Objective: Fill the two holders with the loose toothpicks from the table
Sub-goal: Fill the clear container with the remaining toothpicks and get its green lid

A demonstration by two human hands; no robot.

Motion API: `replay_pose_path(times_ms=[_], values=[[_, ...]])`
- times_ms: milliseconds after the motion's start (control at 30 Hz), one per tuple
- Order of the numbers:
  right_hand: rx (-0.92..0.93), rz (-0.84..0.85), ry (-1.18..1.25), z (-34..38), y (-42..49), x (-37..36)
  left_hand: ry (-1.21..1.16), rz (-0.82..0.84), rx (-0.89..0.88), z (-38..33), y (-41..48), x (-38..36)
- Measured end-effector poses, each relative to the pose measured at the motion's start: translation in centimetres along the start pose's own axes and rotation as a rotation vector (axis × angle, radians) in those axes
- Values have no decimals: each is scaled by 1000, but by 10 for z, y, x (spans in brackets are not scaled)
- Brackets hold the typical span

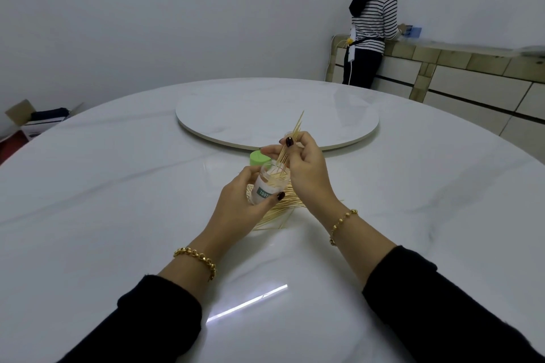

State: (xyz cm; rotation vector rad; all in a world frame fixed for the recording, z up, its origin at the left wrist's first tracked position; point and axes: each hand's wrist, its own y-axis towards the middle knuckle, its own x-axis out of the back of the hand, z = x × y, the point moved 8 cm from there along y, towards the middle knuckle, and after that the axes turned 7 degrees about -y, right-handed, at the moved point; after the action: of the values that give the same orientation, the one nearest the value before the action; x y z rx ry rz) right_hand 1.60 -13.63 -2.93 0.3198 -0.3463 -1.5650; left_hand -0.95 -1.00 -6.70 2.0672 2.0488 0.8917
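Note:
My left hand (239,206) grips a clear toothpick holder (267,187) with a green label, tilted with its open mouth toward my right hand. My right hand (306,168) pinches a small bundle of toothpicks (292,138) whose lower ends reach into the holder's mouth while the upper tips point up and away. A pile of loose toothpicks (280,209) lies on the white table under and between my hands. A green lid (259,158) sits just behind the holder. A second holder is not clearly visible.
A round white turntable (277,115) lies in the middle of the marble table (118,186), beyond my hands. A person in a striped top (371,23) stands at a counter at the back right. A cardboard box (26,118) sits on the floor at the far left.

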Motion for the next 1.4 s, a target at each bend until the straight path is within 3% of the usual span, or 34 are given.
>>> replay_pose_path(times_ms=[467, 700, 900, 1067, 1400], values=[[32, -17, -147, -11, -9, 26, 23, -13, 4, -2, -1, 6], [-46, -30, -372, -19, -30, 86, 19, 29, -4, -7, -5, 0], [-20, 98, -803, -7, -57, 124, 12, 66, -18, -14, -11, -6], [-109, 206, -1054, -15, -64, 137, 17, 72, -28, -17, -14, -7], [-111, 221, -1193, -19, -64, 116, 24, 70, 5, -14, -13, -4]])
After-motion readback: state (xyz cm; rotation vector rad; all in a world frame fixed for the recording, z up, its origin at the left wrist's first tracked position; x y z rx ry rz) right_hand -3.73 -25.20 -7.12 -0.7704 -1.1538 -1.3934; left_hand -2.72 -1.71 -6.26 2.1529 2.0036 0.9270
